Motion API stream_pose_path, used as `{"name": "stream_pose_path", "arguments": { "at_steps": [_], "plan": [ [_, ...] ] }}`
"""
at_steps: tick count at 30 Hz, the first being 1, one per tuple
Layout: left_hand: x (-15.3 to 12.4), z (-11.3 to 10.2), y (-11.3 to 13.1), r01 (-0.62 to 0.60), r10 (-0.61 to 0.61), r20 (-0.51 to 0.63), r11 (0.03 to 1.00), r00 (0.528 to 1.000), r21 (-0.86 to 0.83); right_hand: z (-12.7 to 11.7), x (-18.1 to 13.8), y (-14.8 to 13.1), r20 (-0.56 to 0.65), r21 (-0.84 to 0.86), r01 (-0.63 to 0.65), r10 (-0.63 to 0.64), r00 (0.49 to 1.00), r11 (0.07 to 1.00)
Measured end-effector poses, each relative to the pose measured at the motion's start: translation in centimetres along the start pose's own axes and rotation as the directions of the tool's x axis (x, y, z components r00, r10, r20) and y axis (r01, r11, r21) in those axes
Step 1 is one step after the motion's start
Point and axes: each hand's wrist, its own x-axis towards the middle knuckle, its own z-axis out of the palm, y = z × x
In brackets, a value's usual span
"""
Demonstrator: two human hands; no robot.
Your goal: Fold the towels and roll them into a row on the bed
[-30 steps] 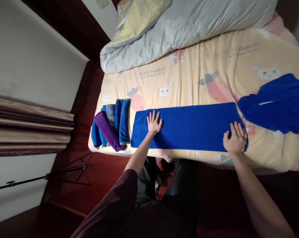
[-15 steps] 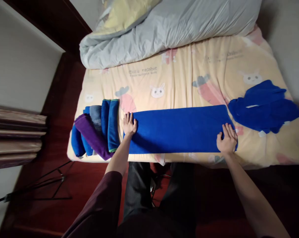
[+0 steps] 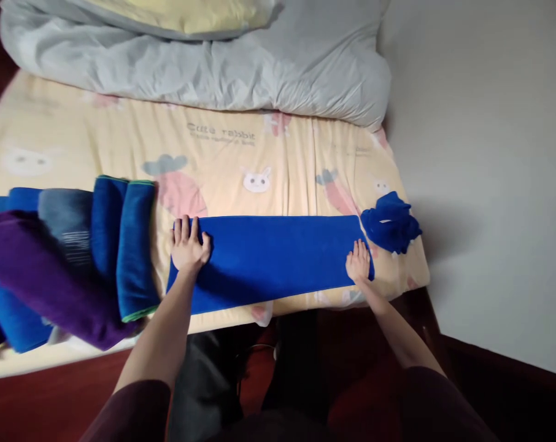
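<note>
A blue towel (image 3: 278,258) lies flat in a long strip along the near edge of the bed. My left hand (image 3: 189,247) presses flat on its left end, fingers spread. On its right end rests my right hand (image 3: 359,263), palm down with the fingers stretched out. Left of my left hand, folded or rolled towels lie side by side: a blue one with green edging (image 3: 137,248), a grey one (image 3: 69,224) and a purple one (image 3: 52,276) slanting across others. Beyond my right hand sits a crumpled blue cloth (image 3: 391,224) with a small white label.
The bed (image 3: 287,159) has a yellow sheet printed with rabbits and carrots. A bunched grey quilt (image 3: 213,73) covers its far side. A pale wall (image 3: 480,184) stands at the right, and dark red floor (image 3: 351,374) shows below.
The view has swung to the right, so more wall shows and the folded towels look nearer. Both hands stay flat on the two ends of the blue towel.
</note>
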Motion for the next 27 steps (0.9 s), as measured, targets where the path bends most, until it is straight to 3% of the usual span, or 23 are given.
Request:
{"name": "stream_pose_path", "arguments": {
  "at_steps": [2,5,8,10,12,14,16,18,20,27],
  "plan": [
    [0.0,-0.1,0.1,-0.002,0.002,-0.003,1.0,1.0,-0.015,0.0,1.1,-3.4,-0.007,0.034,-0.026,0.026,1.0,0.999],
    [0.0,-0.3,0.2,0.0,-0.001,-0.012,0.999,1.0,-0.04,0.7,2.5,-10.2,0.009,0.115,0.151,-0.153,0.988,0.982],
    [-0.1,-0.5,0.4,-0.003,0.002,-0.027,0.999,1.0,-0.053,1.6,3.2,-15.5,0.073,0.164,0.436,-0.452,0.889,0.885],
    [-0.2,-0.5,0.5,-0.001,0.0,-0.035,0.999,0.999,-0.045,2.0,3.5,-16.2,0.13,0.189,0.526,-0.552,0.824,0.829],
    [-0.2,-0.5,0.5,0.003,-0.005,-0.039,0.999,0.999,-0.037,2.1,4.0,-14.2,0.147,0.181,0.478,-0.505,0.851,0.859],
    [-0.1,-0.4,0.5,0.003,-0.005,-0.047,1.0,0.999,-0.031,1.8,5.0,-10.1,0.118,0.141,0.334,-0.351,0.929,0.932],
    [-0.1,-0.2,0.4,-0.001,0.0,-0.06,1.0,0.998,-0.02,1.2,6.4,-5.4,0.082,0.1,0.191,-0.2,0.976,0.976],
    [-0.1,-0.1,0.4,-0.003,0.003,-0.064,1.0,0.998,0.002,0.5,7.8,-1.2,0.047,0.073,0.075,-0.078,0.996,0.995],
    [-0.1,0.0,0.3,0.004,-0.002,-0.055,1.0,0.998,0.029,0.1,9.0,1.5,0.043,0.039,0.045,-0.047,0.998,0.998],
    [0.1,0.0,0.1,0.006,-0.005,-0.01,0.997,1.0,0.083,0.1,10.8,3.7,0.111,-0.072,0.138,-0.13,0.985,0.988]
  ]
}}
